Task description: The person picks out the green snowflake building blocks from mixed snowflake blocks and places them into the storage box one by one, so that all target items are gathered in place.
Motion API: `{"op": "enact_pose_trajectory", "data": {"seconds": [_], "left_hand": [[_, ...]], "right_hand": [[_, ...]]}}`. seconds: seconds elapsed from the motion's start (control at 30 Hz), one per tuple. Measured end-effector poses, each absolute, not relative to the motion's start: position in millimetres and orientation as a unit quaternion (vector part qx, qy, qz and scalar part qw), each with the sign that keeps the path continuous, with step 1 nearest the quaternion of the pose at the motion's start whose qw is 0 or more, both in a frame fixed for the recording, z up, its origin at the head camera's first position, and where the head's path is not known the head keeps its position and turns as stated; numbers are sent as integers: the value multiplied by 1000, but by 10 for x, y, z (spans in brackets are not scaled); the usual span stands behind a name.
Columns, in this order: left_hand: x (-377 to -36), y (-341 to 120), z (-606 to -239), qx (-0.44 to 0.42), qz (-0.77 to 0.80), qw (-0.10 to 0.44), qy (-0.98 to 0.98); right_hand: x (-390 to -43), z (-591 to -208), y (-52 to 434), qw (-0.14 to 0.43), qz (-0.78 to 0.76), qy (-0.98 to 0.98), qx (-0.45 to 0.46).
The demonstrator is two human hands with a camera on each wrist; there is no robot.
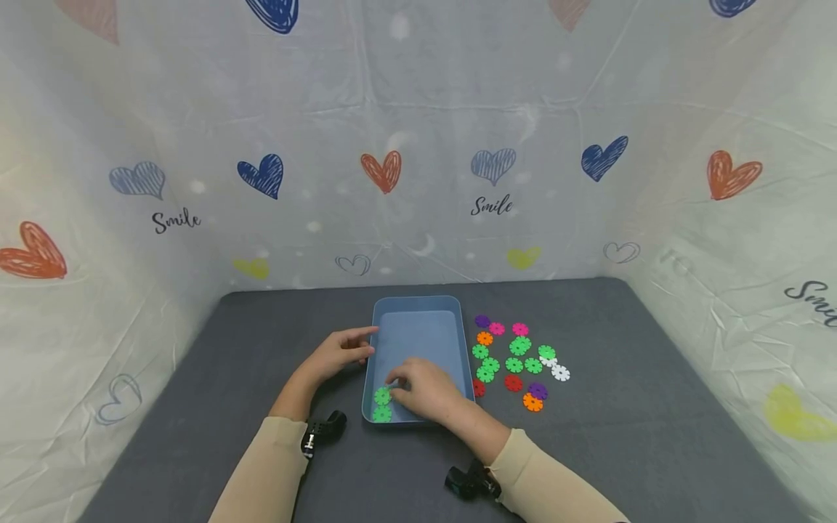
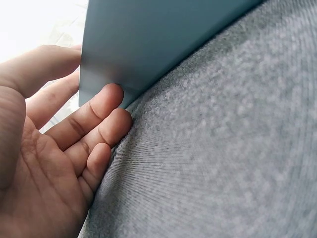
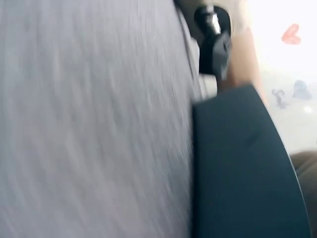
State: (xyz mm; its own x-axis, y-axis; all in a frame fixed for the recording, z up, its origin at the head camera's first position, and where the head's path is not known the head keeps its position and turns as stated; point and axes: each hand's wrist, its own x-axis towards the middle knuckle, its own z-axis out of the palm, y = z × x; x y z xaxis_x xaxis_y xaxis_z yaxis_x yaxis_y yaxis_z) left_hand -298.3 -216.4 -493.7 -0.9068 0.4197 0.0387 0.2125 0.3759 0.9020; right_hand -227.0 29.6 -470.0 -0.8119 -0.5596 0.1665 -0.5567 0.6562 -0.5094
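A blue tray (image 1: 418, 330) lies on the grey cloth. Two green notched plastic discs (image 1: 382, 415) sit in its near left corner. My left hand (image 1: 333, 356) is at the tray's left side, its loosely bent fingers touching the outer wall (image 2: 133, 44) and rim. Over the near part of the tray, my right hand (image 1: 428, 388) has its thumb and index fingertips beside the farther green disc (image 1: 382, 396). Those fingertips look slightly apart. In the right wrist view that hand is out of sight; the tray's dark outer wall (image 3: 242, 168) shows, blurred.
Right of the tray lie several loose notched discs: green (image 1: 514, 365), orange (image 1: 532, 402), red (image 1: 513, 383), purple (image 1: 482, 321), pink (image 1: 519, 329) and white (image 1: 560, 373). Some overlap. A heart-printed curtain (image 1: 431, 232) stands behind the table.
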Motion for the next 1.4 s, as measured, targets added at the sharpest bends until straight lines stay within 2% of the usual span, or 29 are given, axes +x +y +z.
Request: {"op": "enact_pose_trajectory", "data": {"seconds": [0.13,0.37,0.53,0.73,0.87,1.2,1.4], "left_hand": [[-2973,-2166,-4952,186,529,98,822],[-2980,-2163,-4962,179,531,97,823],[-2972,-2161,-4941,187,526,98,824],[-2788,-2093,-4683,191,531,105,819],[-2762,-2077,-4646,192,535,103,816],[-2783,-2064,-4668,186,531,100,820],[-2783,-2066,-4676,185,528,96,823]], "right_hand": [[-2302,-4527,409,22,-308,897,-317],[-2393,-4276,730,-19,-339,888,-311],[-2516,-4225,1028,-36,-357,896,-262],[-2657,-4201,1419,-48,-348,915,-200],[-2724,-4196,1718,-47,-356,920,-156],[-2801,-4326,2438,-14,-381,921,-76],[-2808,-4486,2738,42,-378,923,-59]]}}
